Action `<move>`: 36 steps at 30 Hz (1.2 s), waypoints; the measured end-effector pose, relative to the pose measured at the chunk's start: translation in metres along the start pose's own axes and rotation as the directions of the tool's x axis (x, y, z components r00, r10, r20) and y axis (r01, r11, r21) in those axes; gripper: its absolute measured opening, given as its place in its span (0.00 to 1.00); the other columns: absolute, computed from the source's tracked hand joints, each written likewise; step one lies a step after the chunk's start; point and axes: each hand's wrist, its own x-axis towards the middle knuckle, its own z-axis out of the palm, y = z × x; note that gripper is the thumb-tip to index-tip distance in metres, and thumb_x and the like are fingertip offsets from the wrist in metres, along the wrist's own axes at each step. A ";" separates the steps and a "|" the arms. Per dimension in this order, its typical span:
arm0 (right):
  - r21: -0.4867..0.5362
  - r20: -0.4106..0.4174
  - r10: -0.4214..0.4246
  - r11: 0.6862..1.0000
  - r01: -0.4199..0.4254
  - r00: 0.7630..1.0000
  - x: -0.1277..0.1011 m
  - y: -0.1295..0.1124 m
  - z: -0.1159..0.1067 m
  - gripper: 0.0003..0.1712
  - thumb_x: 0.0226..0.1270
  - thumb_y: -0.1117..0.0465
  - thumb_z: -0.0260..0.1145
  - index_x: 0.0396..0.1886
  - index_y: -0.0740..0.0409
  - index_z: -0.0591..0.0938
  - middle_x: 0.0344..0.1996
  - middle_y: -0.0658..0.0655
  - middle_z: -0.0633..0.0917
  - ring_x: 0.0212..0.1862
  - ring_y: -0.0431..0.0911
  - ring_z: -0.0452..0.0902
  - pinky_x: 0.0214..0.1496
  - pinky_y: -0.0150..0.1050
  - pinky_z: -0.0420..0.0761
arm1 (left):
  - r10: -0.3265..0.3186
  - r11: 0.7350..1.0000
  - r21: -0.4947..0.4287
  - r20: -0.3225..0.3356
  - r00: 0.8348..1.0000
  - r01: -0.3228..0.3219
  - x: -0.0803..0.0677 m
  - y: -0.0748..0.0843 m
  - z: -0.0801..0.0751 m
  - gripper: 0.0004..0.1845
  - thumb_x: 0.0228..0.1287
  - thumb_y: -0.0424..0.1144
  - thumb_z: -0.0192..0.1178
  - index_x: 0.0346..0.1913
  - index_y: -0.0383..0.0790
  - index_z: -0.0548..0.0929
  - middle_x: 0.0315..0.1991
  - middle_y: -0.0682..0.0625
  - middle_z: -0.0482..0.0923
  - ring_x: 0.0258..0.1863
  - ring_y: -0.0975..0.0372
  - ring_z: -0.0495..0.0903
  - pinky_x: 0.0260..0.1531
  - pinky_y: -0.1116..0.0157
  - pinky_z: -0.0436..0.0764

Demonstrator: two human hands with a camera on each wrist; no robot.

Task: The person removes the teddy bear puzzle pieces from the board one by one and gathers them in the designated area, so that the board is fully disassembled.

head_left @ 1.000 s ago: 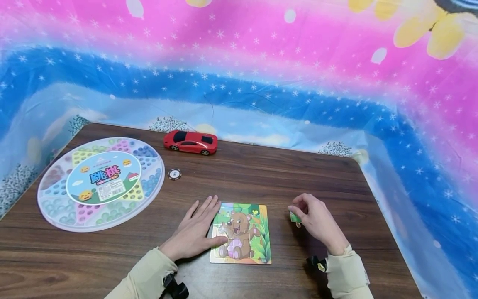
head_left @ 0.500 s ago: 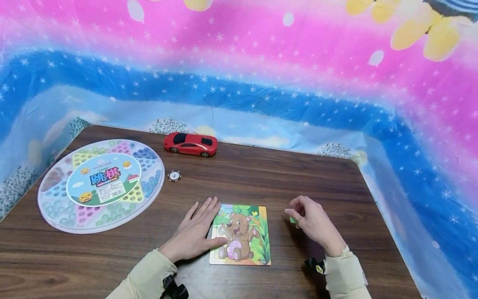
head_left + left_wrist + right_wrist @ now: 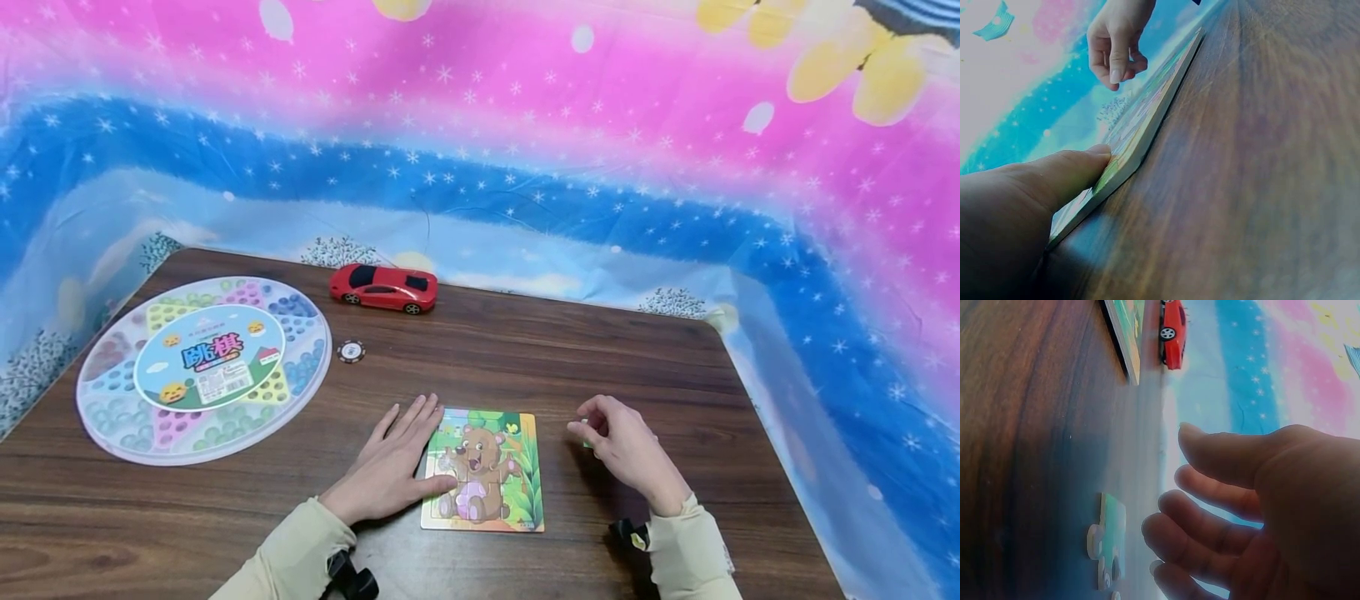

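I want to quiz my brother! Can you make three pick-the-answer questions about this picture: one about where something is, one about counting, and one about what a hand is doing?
1. What is the left hand doing?
A) lying flat, thumb on the bear puzzle's edge
B) making a fist
C) lifting the puzzle

2. Where is the red toy car?
A) on the puzzle
B) near the table's far edge
C) under the left hand

3. How many small round chips lie on the table?
A) one
B) three
C) five

Answers:
1 A, its fingers lie straight on the table.
2 B, it stands far beyond the puzzle.
3 A, a single chip lies beside the round game box.
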 end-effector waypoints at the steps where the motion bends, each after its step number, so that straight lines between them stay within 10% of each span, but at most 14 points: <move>1: -0.002 -0.003 0.000 1.000 0.000 1.000 0.000 -0.001 0.000 0.14 0.67 0.50 0.66 0.44 0.54 0.80 0.26 0.49 0.79 0.23 0.42 0.74 0.24 0.36 0.75 | 0.000 1.000 0.000 0.000 1.000 0.000 0.000 0.000 0.000 0.53 0.60 0.68 0.57 0.77 0.37 0.52 0.77 0.43 0.45 0.77 0.55 0.40 0.72 0.50 0.36; 36: 0.018 0.030 0.004 1.000 -0.005 1.000 0.002 -0.002 0.010 0.10 0.67 0.54 0.67 0.43 0.54 0.81 0.26 0.49 0.77 0.25 0.43 0.72 0.25 0.37 0.75 | 0.009 1.000 0.008 0.000 1.000 -0.009 0.000 -0.001 0.001 0.53 0.60 0.68 0.56 0.77 0.36 0.51 0.78 0.43 0.44 0.77 0.55 0.40 0.72 0.50 0.35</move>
